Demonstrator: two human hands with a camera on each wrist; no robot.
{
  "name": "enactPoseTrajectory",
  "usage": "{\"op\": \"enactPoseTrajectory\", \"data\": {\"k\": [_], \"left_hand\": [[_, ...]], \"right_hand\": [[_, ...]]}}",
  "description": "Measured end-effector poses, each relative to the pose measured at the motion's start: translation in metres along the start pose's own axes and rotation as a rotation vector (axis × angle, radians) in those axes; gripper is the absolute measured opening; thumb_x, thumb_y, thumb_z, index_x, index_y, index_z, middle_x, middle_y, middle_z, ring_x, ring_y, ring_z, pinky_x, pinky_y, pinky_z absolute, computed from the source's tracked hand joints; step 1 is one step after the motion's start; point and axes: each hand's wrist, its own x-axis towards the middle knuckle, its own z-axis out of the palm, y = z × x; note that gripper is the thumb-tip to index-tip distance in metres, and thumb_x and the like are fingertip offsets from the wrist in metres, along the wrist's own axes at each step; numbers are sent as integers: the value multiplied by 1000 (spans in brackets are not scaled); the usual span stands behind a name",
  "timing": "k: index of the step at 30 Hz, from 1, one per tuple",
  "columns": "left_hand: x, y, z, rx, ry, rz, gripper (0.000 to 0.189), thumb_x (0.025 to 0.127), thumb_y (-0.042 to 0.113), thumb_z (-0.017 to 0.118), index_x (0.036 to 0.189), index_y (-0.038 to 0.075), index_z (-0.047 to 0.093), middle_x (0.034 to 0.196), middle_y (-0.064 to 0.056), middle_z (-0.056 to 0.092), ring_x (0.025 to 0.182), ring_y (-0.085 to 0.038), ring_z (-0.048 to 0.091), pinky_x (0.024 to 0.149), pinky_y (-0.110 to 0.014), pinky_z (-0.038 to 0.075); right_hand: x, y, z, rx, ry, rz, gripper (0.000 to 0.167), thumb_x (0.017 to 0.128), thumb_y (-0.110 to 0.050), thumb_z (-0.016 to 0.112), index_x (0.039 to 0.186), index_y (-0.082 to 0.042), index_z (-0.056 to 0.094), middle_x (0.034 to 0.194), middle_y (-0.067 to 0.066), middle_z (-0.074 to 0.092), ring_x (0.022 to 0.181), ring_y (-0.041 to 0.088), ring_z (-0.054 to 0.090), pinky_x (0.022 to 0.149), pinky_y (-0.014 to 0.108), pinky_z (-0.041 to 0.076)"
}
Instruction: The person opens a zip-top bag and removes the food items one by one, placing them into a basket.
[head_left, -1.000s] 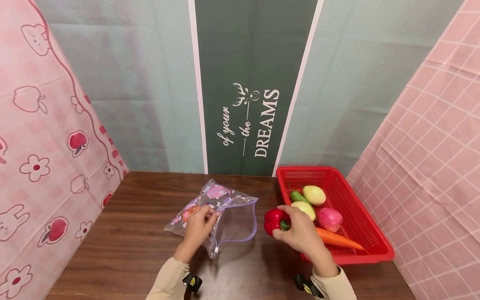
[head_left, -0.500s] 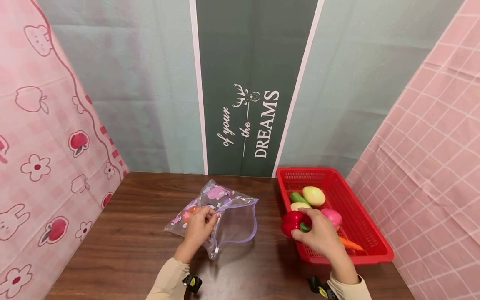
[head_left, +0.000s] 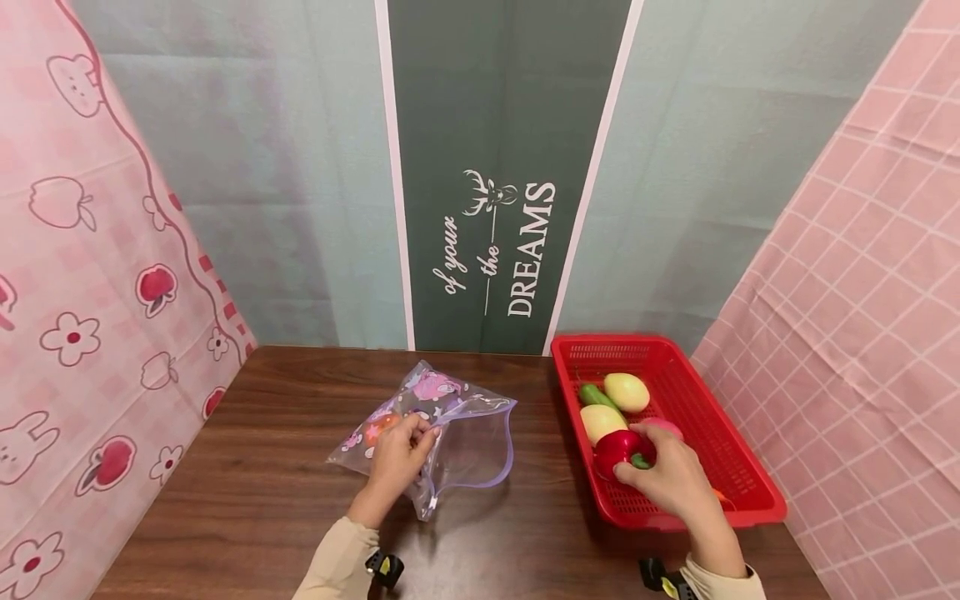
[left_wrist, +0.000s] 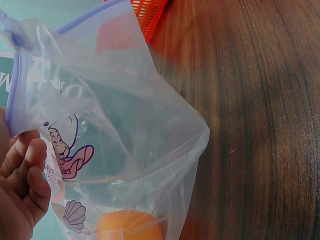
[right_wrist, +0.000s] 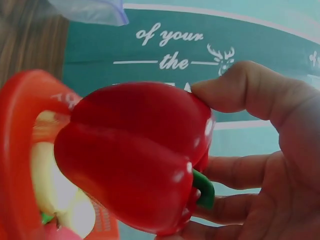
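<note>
My right hand (head_left: 671, 471) grips a red bell pepper (head_left: 617, 454) with a green stem, close over the near left part of the red basket (head_left: 738, 500). In the right wrist view the pepper (right_wrist: 132, 157) sits between thumb and fingers, stem toward the palm. My left hand (head_left: 399, 458) pinches the upper edge of a clear zip bag (head_left: 472, 450) with purple trim and cartoon prints. The bag's mouth gapes toward the right. Low inside it, in the left wrist view, shows a round orange thing (left_wrist: 129, 226).
Inside the basket lie two pale yellow oval pieces, one (head_left: 627, 392) behind the other, a green cucumber-like vegetable (head_left: 597, 397), and a pink round piece (head_left: 663, 428) partly behind my hand. A carrot's orange tip (head_left: 722, 497) peeks out. Curtains border the wooden table (head_left: 285, 417).
My right hand has carried the bell pepper rightward, from the gap between bag and basket to over the basket. The left hand and the bag have stayed put.
</note>
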Motion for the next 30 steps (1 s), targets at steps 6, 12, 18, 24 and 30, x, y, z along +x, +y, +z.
{"op": "enactPoseTrajectory", "data": {"k": [6, 12, 18, 24, 30], "left_hand": [[-1, 0, 0, 4, -10, -22, 20, 75, 11, 76, 70, 16, 57, 56, 16, 44, 51, -1, 40, 46, -22, 34], [-2, 0, -1, 5, -15, -17, 19, 75, 11, 75, 70, 15, 57, 56, 16, 46, 51, 0, 40, 46, -22, 34], [-2, 1, 0, 4, -24, -28, 20, 76, 11, 75, 70, 15, 56, 56, 16, 47, 52, 1, 41, 47, -22, 35], [-2, 2, 0, 5, -20, -30, 20, 75, 11, 75, 70, 15, 57, 56, 16, 47, 51, 0, 41, 47, -21, 35], [-2, 2, 1, 6, -24, -31, 20, 75, 12, 75, 70, 15, 56, 56, 16, 46, 51, 0, 40, 46, -22, 34]], "right_hand": [[4, 15, 3, 6, -44, 44, 59, 69, -21, 78, 116, 5, 54, 103, 17, 58, 84, 28, 54, 68, 43, 47], [10, 30, 12, 19, -134, 101, 60, 68, -20, 77, 116, 8, 54, 86, 10, 61, 71, 21, 53, 61, 35, 45], [10, 39, 23, 24, -140, 102, 59, 66, -17, 78, 112, 11, 55, 80, 8, 61, 70, 20, 54, 61, 35, 46], [11, 42, 31, 33, -160, 87, 58, 64, -14, 77, 112, 11, 55, 77, 5, 60, 69, 18, 55, 61, 34, 45], [13, 45, 38, 44, -180, 71, 55, 63, -9, 76, 110, 11, 56, 77, 7, 61, 68, 19, 54, 62, 34, 45]]}}
